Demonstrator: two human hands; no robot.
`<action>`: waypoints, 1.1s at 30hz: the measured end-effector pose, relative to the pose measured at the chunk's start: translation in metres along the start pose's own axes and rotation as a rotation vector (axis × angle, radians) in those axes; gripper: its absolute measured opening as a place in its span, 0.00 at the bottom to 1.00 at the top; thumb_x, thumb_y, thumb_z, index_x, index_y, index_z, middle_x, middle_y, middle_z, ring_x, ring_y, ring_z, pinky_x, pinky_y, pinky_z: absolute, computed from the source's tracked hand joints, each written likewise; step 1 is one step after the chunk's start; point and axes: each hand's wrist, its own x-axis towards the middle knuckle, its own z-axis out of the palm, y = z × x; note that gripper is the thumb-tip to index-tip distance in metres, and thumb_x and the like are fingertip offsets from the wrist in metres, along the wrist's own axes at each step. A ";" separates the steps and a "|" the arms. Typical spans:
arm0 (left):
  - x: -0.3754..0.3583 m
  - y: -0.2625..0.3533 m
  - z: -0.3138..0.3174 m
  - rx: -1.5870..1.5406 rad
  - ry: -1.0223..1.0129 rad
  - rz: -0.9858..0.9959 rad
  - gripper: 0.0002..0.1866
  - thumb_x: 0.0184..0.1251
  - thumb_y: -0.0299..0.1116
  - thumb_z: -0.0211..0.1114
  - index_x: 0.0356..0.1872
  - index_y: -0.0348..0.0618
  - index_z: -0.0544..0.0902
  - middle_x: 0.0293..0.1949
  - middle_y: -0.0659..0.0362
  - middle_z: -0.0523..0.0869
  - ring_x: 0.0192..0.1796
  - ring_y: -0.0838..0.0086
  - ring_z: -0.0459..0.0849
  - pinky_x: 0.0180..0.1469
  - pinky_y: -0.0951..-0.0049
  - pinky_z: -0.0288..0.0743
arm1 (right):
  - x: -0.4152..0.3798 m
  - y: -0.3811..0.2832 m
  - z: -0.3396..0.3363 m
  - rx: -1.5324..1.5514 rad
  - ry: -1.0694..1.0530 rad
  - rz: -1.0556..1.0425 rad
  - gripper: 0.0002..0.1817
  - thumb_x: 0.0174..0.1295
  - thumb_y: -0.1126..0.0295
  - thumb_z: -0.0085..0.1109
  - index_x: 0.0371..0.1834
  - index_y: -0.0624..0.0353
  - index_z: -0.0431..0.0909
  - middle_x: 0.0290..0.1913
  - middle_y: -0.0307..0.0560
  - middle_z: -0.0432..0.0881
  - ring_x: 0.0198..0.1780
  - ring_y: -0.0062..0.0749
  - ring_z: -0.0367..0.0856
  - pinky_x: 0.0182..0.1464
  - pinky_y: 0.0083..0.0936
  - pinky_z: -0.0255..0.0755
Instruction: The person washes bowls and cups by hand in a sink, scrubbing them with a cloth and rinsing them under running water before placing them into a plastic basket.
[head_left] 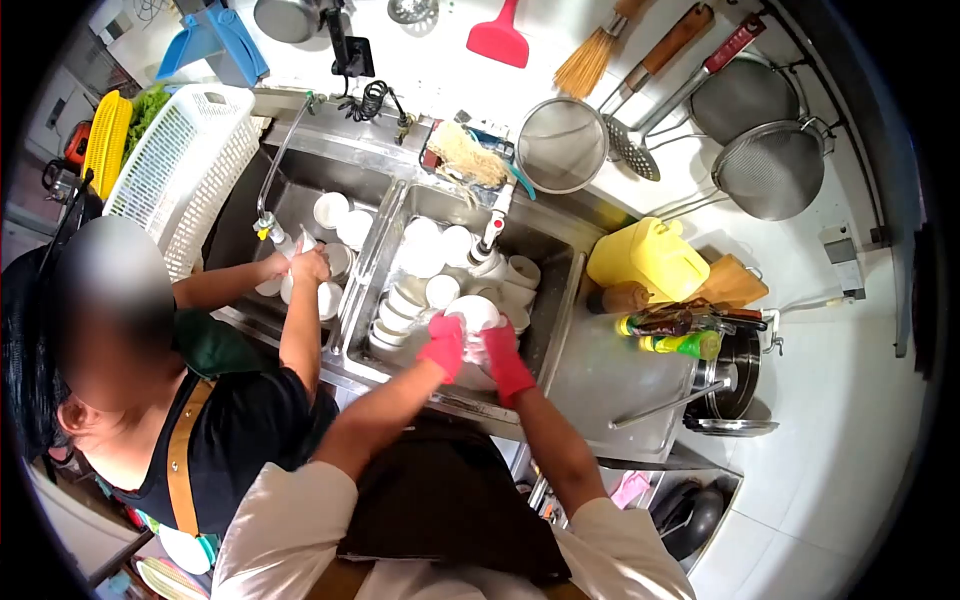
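Note:
Both of my hands wear pink gloves and are over the right-hand sink basin (578,290). Between them is a white bowl (474,312); my left hand (444,346) grips its left side and my right hand (503,360) its right side. Stacks of white dishes (396,310) and cups fill the basin around and beyond the bowl. Just past them, a white tap (492,230) with a red mark points down into the basin. My palms and some fingers are hidden by the gloves' angle.
At the left, a co-worker (240,430) holds a white dish under a tap (270,225) in the left basin. A white basket (185,165) stands behind. On the right are a yellow jug (650,260), bottles (685,345) and a pot (740,370). Strainers (563,145) hang on the wall.

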 end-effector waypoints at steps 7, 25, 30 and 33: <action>-0.024 0.008 0.030 -0.021 0.140 0.058 0.18 0.52 0.19 0.50 0.47 0.35 0.74 0.31 0.54 0.80 0.31 0.71 0.79 0.36 0.73 0.76 | 0.031 0.047 -0.017 -0.656 0.251 -0.816 0.23 0.45 0.74 0.48 0.49 0.64 0.64 0.33 0.55 0.75 0.31 0.49 0.77 0.27 0.38 0.76; -0.039 0.022 0.037 0.168 -0.178 0.037 0.23 0.48 0.17 0.42 0.48 0.34 0.73 0.38 0.50 0.80 0.40 0.64 0.80 0.44 0.67 0.76 | 0.008 0.020 -0.006 -0.182 0.297 -0.426 0.11 0.42 0.77 0.50 0.32 0.65 0.71 0.23 0.46 0.74 0.18 0.35 0.73 0.16 0.25 0.68; -0.021 0.057 0.054 0.418 -0.665 -0.129 0.25 0.44 0.14 0.40 0.45 0.37 0.77 0.37 0.52 0.81 0.39 0.65 0.80 0.43 0.69 0.76 | -0.002 -0.002 -0.015 0.064 -0.040 -0.144 0.08 0.41 0.77 0.49 0.28 0.63 0.70 0.22 0.45 0.72 0.16 0.31 0.71 0.12 0.23 0.64; -0.037 0.016 0.046 0.227 -0.141 0.221 0.21 0.48 0.15 0.46 0.45 0.39 0.77 0.36 0.54 0.80 0.39 0.68 0.79 0.42 0.69 0.76 | 0.022 0.025 -0.008 -0.048 0.277 -0.143 0.07 0.44 0.77 0.50 0.28 0.63 0.72 0.22 0.43 0.72 0.16 0.29 0.71 0.15 0.23 0.66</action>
